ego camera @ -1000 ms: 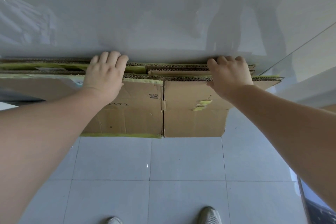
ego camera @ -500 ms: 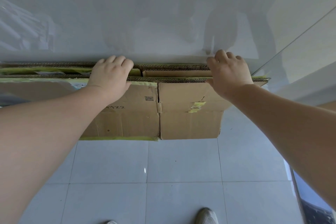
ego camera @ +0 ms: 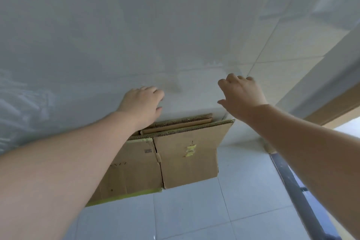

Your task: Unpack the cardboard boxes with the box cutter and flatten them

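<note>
Several flattened brown cardboard boxes (ego camera: pixel 187 158) stand on edge on the tiled floor, leaning against the white wall. Yellow-green tape runs along the bottom of the front one. My left hand (ego camera: pixel 143 102) hovers just above the top edges of the stack, fingers loosely curled, holding nothing. My right hand (ego camera: pixel 242 93) is lifted clear of the boxes near the wall, fingers relaxed and empty. No box cutter is in view.
A white glossy wall (ego camera: pixel 136 25) fills the upper view. Pale floor tiles (ego camera: pixel 194 216) lie below. At the right, a door frame (ego camera: pixel 335 107) and a dark floor track (ego camera: pixel 298 189) run toward the bottom corner.
Both hands have let go of the top edges of the boxes and lifted away. The view has swung left and tilted, so the stack now sits lower and slanted.
</note>
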